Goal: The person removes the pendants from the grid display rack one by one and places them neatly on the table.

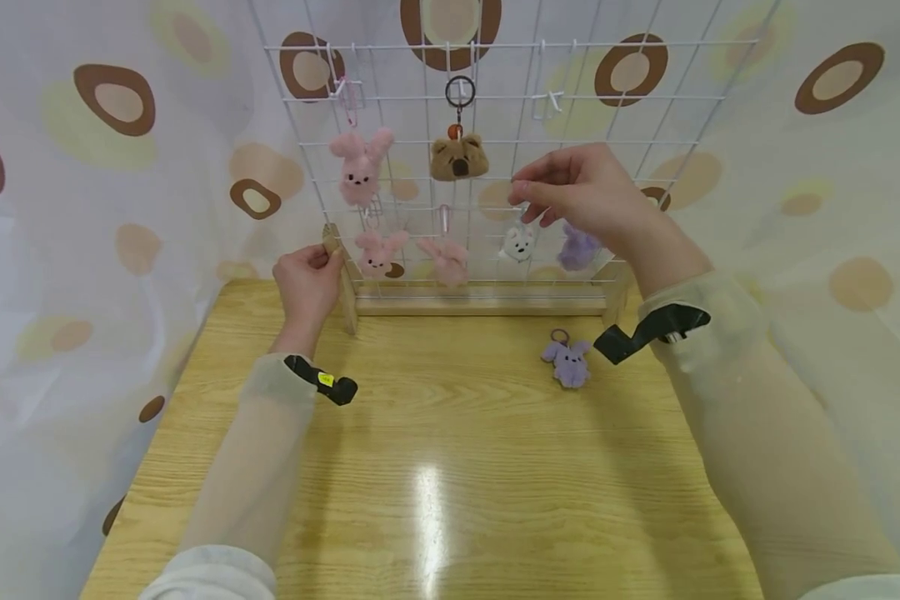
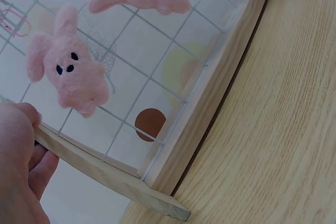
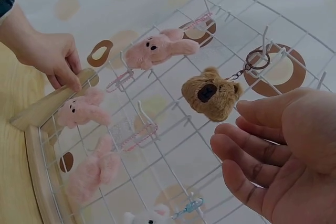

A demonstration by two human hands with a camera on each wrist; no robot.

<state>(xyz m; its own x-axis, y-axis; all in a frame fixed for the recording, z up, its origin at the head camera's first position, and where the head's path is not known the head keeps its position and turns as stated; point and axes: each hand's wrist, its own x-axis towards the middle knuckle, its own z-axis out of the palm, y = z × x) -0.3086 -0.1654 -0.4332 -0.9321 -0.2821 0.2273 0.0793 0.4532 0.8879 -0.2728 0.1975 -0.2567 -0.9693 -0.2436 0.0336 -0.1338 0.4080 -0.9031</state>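
Observation:
My left hand (image 1: 309, 282) pinches the top of the wooden side leg (image 2: 110, 169) of a white wire grid rack (image 1: 495, 143). In front of the rack hovers my right hand (image 1: 587, 190), its fingers loosely bent with nothing between them. Nearest to it in the right wrist view is a brown bear-head keychain (image 3: 210, 94), hung by a dark ring and apart from the fingertips. Just below the right hand in the head view hangs a white plush keychain (image 1: 518, 243) with a blue clasp (image 3: 189, 207). A purple plush (image 1: 577, 247) hangs beside it, partly hidden by the hand.
Pink bunny plushes (image 1: 360, 171) hang on the rack's left half. An unused white hook (image 1: 549, 103) sticks out at upper right. On the wooden table (image 1: 390, 433) lies a purple bunny keychain (image 1: 570, 364). A patterned curtain (image 1: 855, 208) surrounds the table.

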